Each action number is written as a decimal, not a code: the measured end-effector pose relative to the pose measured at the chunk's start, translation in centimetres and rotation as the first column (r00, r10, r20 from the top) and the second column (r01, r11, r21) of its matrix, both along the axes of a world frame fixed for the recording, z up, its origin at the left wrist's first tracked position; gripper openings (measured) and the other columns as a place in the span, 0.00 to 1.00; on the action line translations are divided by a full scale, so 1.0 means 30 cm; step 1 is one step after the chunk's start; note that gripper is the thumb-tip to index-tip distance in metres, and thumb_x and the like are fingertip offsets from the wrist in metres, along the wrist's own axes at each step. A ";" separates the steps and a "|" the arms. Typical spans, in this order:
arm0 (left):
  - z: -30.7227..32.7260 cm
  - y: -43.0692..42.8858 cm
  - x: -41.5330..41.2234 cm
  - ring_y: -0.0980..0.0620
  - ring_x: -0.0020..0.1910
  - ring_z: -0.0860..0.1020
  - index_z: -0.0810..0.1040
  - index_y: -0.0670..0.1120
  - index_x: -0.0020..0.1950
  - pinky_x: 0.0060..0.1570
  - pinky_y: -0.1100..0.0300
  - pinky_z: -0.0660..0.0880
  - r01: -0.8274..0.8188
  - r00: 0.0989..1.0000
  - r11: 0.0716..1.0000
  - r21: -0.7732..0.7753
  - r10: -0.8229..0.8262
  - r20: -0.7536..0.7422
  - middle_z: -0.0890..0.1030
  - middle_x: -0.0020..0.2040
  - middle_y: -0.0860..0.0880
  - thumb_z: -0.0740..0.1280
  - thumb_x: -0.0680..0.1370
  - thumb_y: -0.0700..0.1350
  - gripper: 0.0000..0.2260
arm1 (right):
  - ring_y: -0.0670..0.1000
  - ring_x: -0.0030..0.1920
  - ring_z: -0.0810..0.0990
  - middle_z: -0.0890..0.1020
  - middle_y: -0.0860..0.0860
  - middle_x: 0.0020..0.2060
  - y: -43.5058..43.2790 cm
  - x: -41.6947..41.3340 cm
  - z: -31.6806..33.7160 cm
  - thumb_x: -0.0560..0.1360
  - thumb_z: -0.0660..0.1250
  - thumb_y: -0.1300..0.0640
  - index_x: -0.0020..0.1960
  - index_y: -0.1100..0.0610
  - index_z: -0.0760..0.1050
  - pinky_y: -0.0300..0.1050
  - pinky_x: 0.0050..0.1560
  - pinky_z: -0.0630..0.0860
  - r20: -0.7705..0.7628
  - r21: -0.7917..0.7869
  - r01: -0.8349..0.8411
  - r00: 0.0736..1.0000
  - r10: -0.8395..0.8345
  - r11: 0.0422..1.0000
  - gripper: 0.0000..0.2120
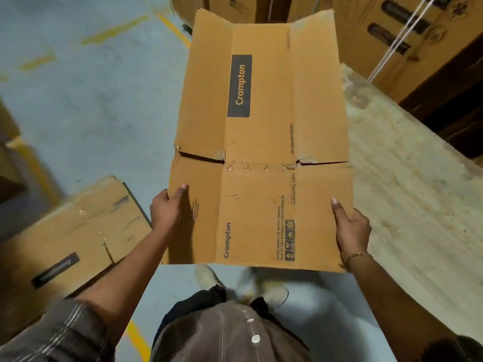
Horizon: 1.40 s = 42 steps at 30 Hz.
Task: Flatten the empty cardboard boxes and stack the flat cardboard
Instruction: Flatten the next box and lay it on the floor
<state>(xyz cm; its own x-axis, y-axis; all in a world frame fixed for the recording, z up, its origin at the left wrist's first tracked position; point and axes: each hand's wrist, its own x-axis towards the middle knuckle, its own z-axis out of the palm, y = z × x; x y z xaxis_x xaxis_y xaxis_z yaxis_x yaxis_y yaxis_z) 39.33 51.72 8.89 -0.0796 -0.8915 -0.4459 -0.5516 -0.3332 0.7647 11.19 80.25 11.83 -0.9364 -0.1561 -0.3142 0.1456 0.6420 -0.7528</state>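
A flattened brown cardboard box (pixel 261 142) printed "Crompton" and "CEILING FAN" is held out flat in front of me, above the floor, its flaps spread to both sides. My left hand (pixel 167 207) grips its near left edge, thumb on top. My right hand (pixel 350 228) grips the near right edge, thumb on top, a bracelet at the wrist. A row of metal staples runs across the fold in the middle of the sheet.
Another brown cardboard box (pixel 75 233) lies on the grey floor at lower left. A pale worn wooden surface (pixel 407 184) extends on the right. Stacked cardboard boxes (pixel 392 35) tied with white cord stand at the back right. Yellow lines mark the floor (pixel 91 87).
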 end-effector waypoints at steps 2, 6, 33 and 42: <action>-0.007 -0.067 0.139 0.44 0.50 0.81 0.81 0.48 0.54 0.51 0.51 0.77 -0.090 0.995 0.996 0.020 0.091 -0.033 0.84 0.50 0.48 0.68 0.78 0.60 0.17 | 0.56 0.46 0.81 0.82 0.50 0.41 -0.152 0.063 -0.001 0.76 0.69 0.37 0.45 0.52 0.79 0.54 0.55 0.79 -0.006 -0.004 -0.103 0.995 0.103 0.995 0.18; -0.010 -0.164 0.402 0.44 0.51 0.80 0.81 0.45 0.60 0.51 0.52 0.74 -0.277 0.960 0.959 0.055 0.279 -0.018 0.83 0.52 0.46 0.67 0.79 0.60 0.20 | 0.56 0.47 0.83 0.85 0.53 0.46 -0.449 0.172 -0.017 0.76 0.69 0.36 0.47 0.56 0.81 0.54 0.54 0.80 0.005 0.014 -0.306 0.952 0.306 0.952 0.21; -0.443 -0.412 0.916 0.39 0.54 0.81 0.82 0.44 0.59 0.57 0.46 0.77 -0.973 -0.021 -0.060 0.223 0.985 0.174 0.84 0.55 0.43 0.66 0.80 0.58 0.19 | 0.59 0.38 0.80 0.82 0.57 0.34 -2.476 1.057 -0.399 0.70 0.65 0.26 0.39 0.62 0.78 0.56 0.42 0.80 0.153 0.354 -0.905 -0.194 0.969 -0.237 0.36; -0.667 -0.450 1.004 0.37 0.55 0.80 0.80 0.42 0.62 0.61 0.40 0.76 -0.926 -0.132 -0.207 0.314 0.961 0.244 0.83 0.56 0.41 0.63 0.81 0.60 0.23 | 0.58 0.39 0.78 0.81 0.58 0.36 -2.642 1.373 -0.572 0.73 0.65 0.28 0.39 0.62 0.77 0.52 0.40 0.75 0.202 0.443 -0.796 -0.359 0.911 -0.412 0.35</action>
<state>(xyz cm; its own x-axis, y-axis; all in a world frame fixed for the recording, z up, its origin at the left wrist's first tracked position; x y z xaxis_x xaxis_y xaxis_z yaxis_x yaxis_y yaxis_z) 69.44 38.23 -11.14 0.6794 0.1907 -0.7086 0.6511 -0.6019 0.4623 52.39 0.99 -5.32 0.3074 -0.7883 -0.5330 -0.9301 -0.1305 -0.3434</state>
